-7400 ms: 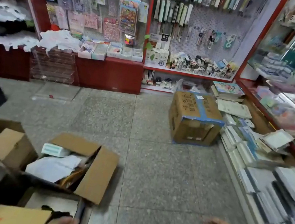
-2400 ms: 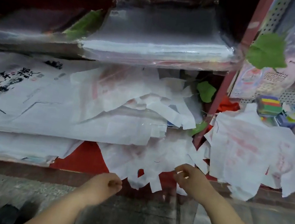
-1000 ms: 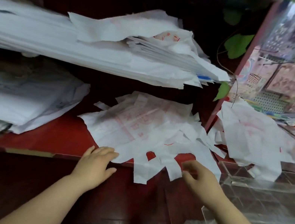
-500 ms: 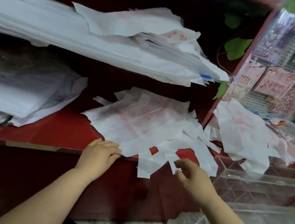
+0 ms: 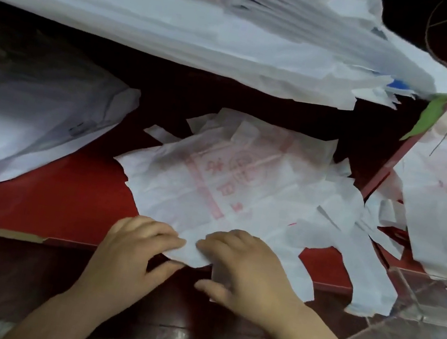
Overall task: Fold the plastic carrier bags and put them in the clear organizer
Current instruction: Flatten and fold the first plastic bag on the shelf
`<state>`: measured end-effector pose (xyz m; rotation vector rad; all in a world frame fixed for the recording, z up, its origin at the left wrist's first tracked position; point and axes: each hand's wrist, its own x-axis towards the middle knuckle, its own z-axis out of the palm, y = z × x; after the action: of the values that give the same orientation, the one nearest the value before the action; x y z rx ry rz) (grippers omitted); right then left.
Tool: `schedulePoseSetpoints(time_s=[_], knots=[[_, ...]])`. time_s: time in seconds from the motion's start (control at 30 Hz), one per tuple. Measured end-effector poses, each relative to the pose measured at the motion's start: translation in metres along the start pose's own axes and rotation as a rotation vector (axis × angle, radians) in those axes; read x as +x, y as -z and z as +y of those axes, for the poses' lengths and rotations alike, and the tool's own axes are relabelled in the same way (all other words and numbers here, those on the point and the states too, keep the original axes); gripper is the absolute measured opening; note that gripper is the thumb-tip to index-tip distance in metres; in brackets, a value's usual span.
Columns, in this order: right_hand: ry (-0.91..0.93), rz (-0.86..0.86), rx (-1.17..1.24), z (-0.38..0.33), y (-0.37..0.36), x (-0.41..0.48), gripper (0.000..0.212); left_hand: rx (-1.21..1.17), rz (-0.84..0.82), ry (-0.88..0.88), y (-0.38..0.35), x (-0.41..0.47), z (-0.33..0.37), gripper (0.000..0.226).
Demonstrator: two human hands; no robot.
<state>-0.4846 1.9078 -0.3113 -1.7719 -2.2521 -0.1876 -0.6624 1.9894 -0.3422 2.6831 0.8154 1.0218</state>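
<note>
Carrier bag (image 5: pixel 212 194) edge now pinched by left hand (image 5: pixel 130 251), joined by right hand (image 5: pixel 248 275).

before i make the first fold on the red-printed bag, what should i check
1. Hands on the printed bag: ok. The left hand pinches its near corner, and the right hand has fingers on its near edge.
2. Bag lying flat: not ok. It is creased.
3. Only one bag taken: cannot tell. Loose bags overlap its right side.
4. Folding room on the red shelf: ok. There is bare surface left of the bag.
5. Clear organizer ready: cannot tell. Only part of it shows, at the lower right.
</note>
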Motion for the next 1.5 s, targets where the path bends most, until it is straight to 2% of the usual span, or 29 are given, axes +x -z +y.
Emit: schedulePoseSetpoints(time_s=[0.1, 0.23, 0.33, 0.47, 0.57, 0.67, 0.73, 0.83, 1.0, 1.07, 1.13, 1.2, 1.37, 1.4, 1.5], knots=[[0.020, 0.067, 0.028, 0.005, -0.003, 0.003, 0.031, 0.019, 0.009, 0.006, 0.003, -0.005, 0.004, 0.037], [0.002, 0.104, 0.161, 0.014, -0.001, -0.006, 0.024, 0.004, 0.035, -0.019, 0.007, -0.006, 0.013, 0.038], [-0.085, 0.137, 0.323, 0.022, 0.001, -0.023, 0.024, 0.076, -0.004, 0.022, 0.011, -0.006, 0.006, 0.050], [-0.217, 0.272, 0.231, 0.032, 0.005, -0.039, 0.028, 0.272, -0.143, 0.153, 0.012, -0.019, -0.008, 0.069], [-0.283, 0.321, 0.125, 0.037, 0.005, -0.046, 0.033, 0.268, -0.068, 0.153, 0.012, -0.022, -0.003, 0.054], [-0.160, 0.258, 0.098, 0.029, -0.001, -0.052, 0.047, 0.278, 0.029, 0.105, 0.010, -0.017, 0.008, 0.042], [-0.103, 0.260, 0.101, 0.025, -0.007, -0.053, 0.035, 0.278, 0.072, 0.070, 0.007, -0.016, 0.013, 0.039], [-0.172, 0.312, 0.249, 0.029, -0.007, -0.055, 0.021, 0.222, 0.116, 0.043, 0.007, -0.017, 0.014, 0.036], [-0.333, 0.221, 0.492, 0.047, 0.014, -0.076, 0.025, -0.012, 0.067, 0.082, 0.007, -0.021, -0.003, 0.027], [-0.408, 0.203, 0.577, 0.050, 0.021, -0.081, 0.018, -0.183, 0.048, 0.196, 0.011, -0.023, -0.005, 0.015], [-0.447, 0.171, 0.630, 0.051, 0.024, -0.081, 0.013, -0.319, 0.066, 0.356, 0.017, -0.021, 0.001, 0.034], [-0.471, 0.136, 0.610, 0.052, 0.025, -0.076, 0.022, -0.388, 0.120, 0.504, 0.020, -0.018, 0.007, 0.052], [-0.622, 0.264, 0.593, 0.055, 0.025, -0.052, 0.025, -0.413, 0.153, 0.558, 0.020, -0.005, 0.019, 0.023], [-0.654, 0.285, 0.598, 0.056, 0.025, -0.047, 0.024, -0.433, 0.179, 0.589, 0.019, -0.002, 0.019, 0.023], [-0.733, 0.279, 0.535, 0.060, 0.023, -0.032, 0.018, -0.443, 0.242, 0.633, 0.015, 0.002, 0.010, 0.060]])
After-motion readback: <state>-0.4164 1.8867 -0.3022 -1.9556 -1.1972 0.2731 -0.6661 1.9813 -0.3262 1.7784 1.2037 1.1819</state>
